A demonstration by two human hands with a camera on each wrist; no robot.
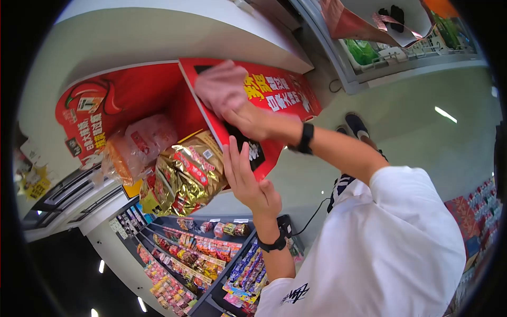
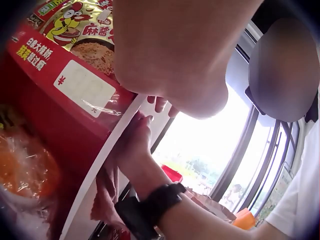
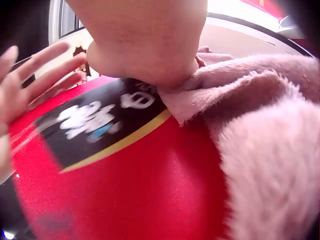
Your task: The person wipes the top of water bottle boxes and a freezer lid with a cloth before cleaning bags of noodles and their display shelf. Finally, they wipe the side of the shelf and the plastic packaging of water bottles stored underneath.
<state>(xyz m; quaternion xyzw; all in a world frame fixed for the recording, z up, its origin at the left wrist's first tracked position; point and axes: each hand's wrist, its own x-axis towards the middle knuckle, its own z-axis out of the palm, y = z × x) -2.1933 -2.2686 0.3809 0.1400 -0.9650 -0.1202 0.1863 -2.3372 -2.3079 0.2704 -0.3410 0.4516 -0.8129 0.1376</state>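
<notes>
A red cardboard display box [image 1: 137,95] with Chinese lettering fills the upper left of the head view. My right hand [image 1: 244,120] holds a pink fluffy cloth [image 1: 217,87] against the outer face of its side panel [image 1: 285,90]. In the right wrist view, the bunched cloth [image 3: 275,145] lies over the red surface beside a black printed patch [image 3: 100,120]. Close to the panel's near edge, my left hand [image 1: 248,182] has its fingers straight and grips nothing. Gold foil food packets [image 1: 193,171] stand inside the box.
Clear plastic packs [image 1: 140,142] lie further along in the box. Shelves of small packaged goods [image 1: 195,253] stand below it in the head view. A white-framed case [image 1: 369,76] is at the upper right, with a paper bag [image 1: 359,21] on it.
</notes>
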